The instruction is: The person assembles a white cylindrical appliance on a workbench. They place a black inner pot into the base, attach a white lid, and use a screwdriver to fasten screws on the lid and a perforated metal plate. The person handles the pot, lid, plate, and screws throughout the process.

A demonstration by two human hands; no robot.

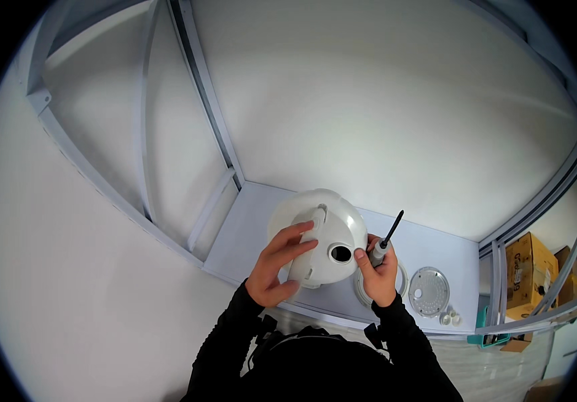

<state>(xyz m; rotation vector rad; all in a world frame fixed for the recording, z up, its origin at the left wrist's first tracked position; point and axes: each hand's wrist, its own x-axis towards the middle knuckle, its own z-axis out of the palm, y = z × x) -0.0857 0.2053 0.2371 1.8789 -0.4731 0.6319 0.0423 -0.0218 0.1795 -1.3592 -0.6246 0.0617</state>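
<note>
A glossy white rounded plastic housing (349, 224) sits in front of me above the table. It has a raised band across it and a round dark opening (341, 254) with a white rim. My left hand (276, 265) lies on the raised band, fingers spread, fingertips touching it. My right hand (381, 273) is closed around the grey handle of a screwdriver (392, 229), whose dark shaft points up and away. The right thumb also touches the housing's right edge. The housing's underside is hidden.
On the pale table (235, 231), a white ring (404, 285) lies partly behind my right hand. Beside it are a perforated round disc (429, 292) and small white round parts (451, 316). Metal frame posts stand around. Cardboard boxes (531, 271) and a teal basket (481, 337) are at right.
</note>
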